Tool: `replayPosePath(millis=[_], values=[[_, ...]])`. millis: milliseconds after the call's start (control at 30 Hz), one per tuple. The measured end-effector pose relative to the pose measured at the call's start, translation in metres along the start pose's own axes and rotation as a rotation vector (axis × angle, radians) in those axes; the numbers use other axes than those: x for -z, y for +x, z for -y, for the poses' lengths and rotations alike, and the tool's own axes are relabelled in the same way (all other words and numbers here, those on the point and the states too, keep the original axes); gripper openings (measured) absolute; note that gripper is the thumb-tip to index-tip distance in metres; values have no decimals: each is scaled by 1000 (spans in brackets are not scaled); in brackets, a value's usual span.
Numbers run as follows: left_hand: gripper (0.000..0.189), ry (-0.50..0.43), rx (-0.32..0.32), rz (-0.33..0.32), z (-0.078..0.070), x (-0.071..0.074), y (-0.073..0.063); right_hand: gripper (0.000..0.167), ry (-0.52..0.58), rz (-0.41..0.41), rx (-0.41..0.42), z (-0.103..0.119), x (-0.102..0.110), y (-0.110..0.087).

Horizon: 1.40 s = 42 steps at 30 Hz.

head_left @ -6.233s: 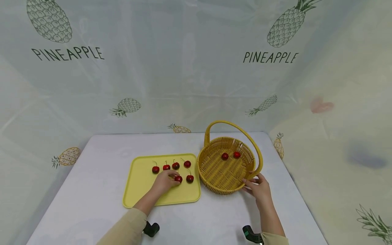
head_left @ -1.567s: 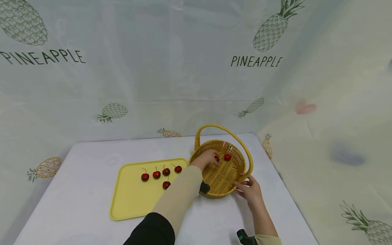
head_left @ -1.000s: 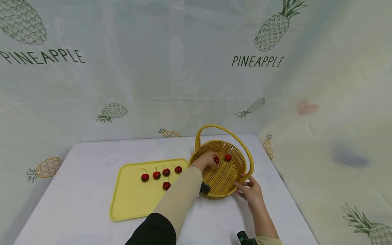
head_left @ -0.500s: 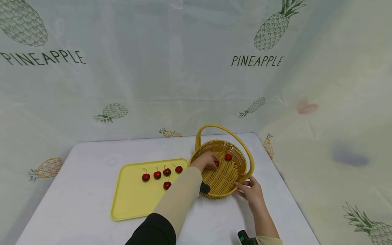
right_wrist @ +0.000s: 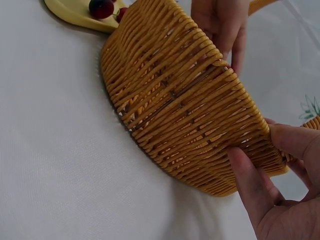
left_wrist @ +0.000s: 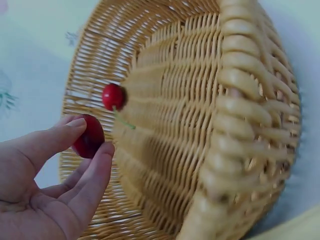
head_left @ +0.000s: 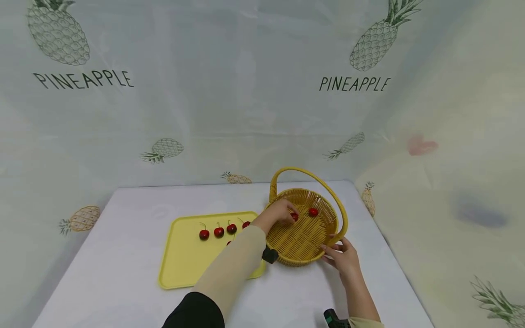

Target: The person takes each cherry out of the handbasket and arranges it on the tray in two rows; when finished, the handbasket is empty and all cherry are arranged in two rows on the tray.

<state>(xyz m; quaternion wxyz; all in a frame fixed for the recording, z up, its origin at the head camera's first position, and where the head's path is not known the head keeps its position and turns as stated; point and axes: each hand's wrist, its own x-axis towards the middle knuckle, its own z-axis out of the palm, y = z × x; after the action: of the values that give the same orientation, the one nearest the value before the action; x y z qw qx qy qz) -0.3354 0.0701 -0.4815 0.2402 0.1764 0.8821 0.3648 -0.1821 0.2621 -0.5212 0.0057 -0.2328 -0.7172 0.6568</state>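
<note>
My left hand [head_left: 280, 213] reaches into the yellow wicker basket [head_left: 301, 246]. Thumb and fingertips pinch a dark red cherry [left_wrist: 90, 136], seen close up in the left wrist view. Beyond it, a second cherry [left_wrist: 114, 96] with a green stem lies on the basket floor. My right hand [head_left: 343, 259] grips the basket's near right rim by the foot of the handle, thumb on top and fingers against the woven outer wall [right_wrist: 180, 110]. Left of the basket, a yellow tray [head_left: 180, 269] carries several stemmed cherries, including one cherry [head_left: 204, 234] at its left; my left sleeve covers part of the tray.
The basket's tall arched handle [head_left: 305, 172] rises over the bowl, from its back left to its near right rim. Tray and basket stand side by side on a white-covered table [head_left: 123, 255]. A pineapple-printed sheet [head_left: 229, 105] hangs behind.
My left hand has gone from a cherry on the tray across into the basket, where it now pinches a cherry. The right hand keeps its hold on the rim. The head view has shifted slightly.
</note>
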Motion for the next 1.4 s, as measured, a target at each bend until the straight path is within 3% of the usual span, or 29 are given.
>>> replayPosePath(millis=[167, 367, 567, 967, 1400], values=[[27, 63, -43, -30, -5, 7, -14, 57, -13, 2, 5, 1, 2, -1], [24, 59, -79, -41, -4, 16, -34, 56, -11, 9, -1, 1, 0, -3], [26, -14, -110, -56, 5, 19, -53, 56, -14, 12, -5, 0, 0, -3], [26, -30, -154, -88, 22, 28, -84, 54, -22, 11, 7, 0, -1, -3], [24, -76, -132, -109, 53, 32, -122, 52, -31, 14, 4, 0, 0, -2]])
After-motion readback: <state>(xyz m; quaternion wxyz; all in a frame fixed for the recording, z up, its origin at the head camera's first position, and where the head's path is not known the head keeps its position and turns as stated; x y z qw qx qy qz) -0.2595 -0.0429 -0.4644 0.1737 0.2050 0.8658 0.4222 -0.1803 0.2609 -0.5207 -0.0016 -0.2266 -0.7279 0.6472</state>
